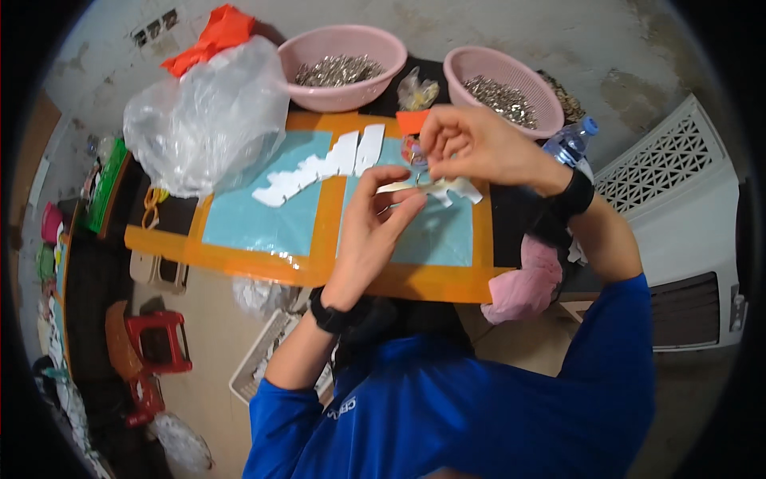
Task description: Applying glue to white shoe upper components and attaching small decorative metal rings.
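My left hand [373, 219] pinches a pale, shiny card strip [396, 187] between thumb and fingers above the blue work mat [431, 243]. Just to its right, my right hand [479, 148] is closed, thumb against fingertips, beside the strip's upper edge. A tiny glinting piece shows below those fingertips, too small to name. Notched white card pieces [307, 177] lie in an overlapping row on the mat to the left, with a plain white card [369, 148] at the row's right end. Another notched white piece [461, 190] shows beneath my right hand.
Two pink plastic baskets [391, 49] [545, 96] of small metal pieces stand at the back. A clear plastic bag [211, 116] fills the back left. Right of the mat are a water bottle [570, 142] and pink cloth [527, 279]. Orange tape [239, 259] edges the mat.
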Demonstrator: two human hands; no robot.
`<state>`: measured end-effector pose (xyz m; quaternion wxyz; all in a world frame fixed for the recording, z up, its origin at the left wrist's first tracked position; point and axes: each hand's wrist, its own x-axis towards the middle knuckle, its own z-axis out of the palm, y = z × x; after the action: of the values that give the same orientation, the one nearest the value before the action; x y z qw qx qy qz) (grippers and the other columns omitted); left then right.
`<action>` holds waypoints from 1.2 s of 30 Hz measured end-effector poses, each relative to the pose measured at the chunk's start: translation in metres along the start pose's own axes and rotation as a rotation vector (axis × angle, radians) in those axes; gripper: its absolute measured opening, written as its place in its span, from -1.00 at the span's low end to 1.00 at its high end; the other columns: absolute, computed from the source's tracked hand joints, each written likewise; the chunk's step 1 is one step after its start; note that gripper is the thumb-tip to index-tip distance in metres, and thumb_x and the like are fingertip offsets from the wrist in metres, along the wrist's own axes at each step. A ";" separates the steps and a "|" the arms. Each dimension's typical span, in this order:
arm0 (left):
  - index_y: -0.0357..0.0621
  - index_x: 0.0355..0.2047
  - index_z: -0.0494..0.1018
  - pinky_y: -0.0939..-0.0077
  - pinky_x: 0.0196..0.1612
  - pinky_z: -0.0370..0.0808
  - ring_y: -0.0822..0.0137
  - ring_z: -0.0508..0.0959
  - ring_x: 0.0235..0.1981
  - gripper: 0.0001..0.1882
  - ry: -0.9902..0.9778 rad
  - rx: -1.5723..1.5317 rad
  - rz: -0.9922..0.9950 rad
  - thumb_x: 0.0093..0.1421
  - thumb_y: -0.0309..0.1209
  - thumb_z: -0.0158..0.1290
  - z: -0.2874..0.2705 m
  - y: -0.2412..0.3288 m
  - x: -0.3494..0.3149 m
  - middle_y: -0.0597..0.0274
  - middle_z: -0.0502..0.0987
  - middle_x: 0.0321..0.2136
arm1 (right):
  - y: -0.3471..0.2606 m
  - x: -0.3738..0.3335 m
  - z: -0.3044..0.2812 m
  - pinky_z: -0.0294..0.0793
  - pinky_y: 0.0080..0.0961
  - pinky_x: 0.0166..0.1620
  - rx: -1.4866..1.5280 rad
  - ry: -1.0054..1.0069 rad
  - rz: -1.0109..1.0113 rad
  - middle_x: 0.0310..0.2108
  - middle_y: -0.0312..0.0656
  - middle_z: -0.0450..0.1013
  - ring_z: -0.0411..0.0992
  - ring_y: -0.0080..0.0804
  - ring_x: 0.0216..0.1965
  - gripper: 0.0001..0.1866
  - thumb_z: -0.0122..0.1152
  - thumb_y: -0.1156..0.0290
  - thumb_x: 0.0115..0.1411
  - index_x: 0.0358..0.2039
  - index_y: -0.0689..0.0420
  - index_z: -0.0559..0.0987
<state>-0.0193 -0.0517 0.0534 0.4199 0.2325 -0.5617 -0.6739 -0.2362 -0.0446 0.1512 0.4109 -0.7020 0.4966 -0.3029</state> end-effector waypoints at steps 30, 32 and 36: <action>-0.30 -0.19 0.38 0.13 -0.06 0.48 -0.06 0.48 -0.12 -0.83 -0.196 1.143 0.432 0.18 -0.64 0.03 -0.037 -0.053 -0.005 -0.02 0.50 -0.11 | 0.094 0.069 0.054 0.49 -0.15 -0.19 -0.837 0.011 0.023 -0.35 -0.05 0.60 0.55 -0.03 -0.23 -0.90 0.32 0.51 0.06 -0.37 0.21 0.63; -0.32 -0.18 0.38 0.12 -0.04 0.48 -0.08 0.47 -0.11 -0.82 -0.197 1.154 0.446 0.18 -0.64 0.02 -0.037 -0.054 -0.004 -0.05 0.50 -0.05 | 0.096 0.071 0.057 0.49 -0.14 -0.19 -0.875 0.019 0.025 -0.35 -0.05 0.60 0.55 -0.03 -0.21 -0.89 0.32 0.51 0.06 -0.36 0.21 0.64; -0.36 -0.17 0.37 0.10 -0.01 0.46 -0.12 0.46 -0.10 -0.79 -0.218 1.160 0.465 0.16 -0.66 0.01 -0.037 -0.056 -0.001 -0.16 0.48 0.06 | 0.105 0.074 0.058 0.51 -0.12 -0.17 -0.878 -0.010 0.067 -0.33 -0.04 0.60 0.56 -0.03 -0.20 -0.87 0.32 0.52 0.06 -0.33 0.21 0.67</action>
<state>-0.0066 -0.0710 -0.0102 0.3014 0.2244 -0.9109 -0.1707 -0.2110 -0.1164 0.0322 0.0855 -0.7950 0.5988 -0.0463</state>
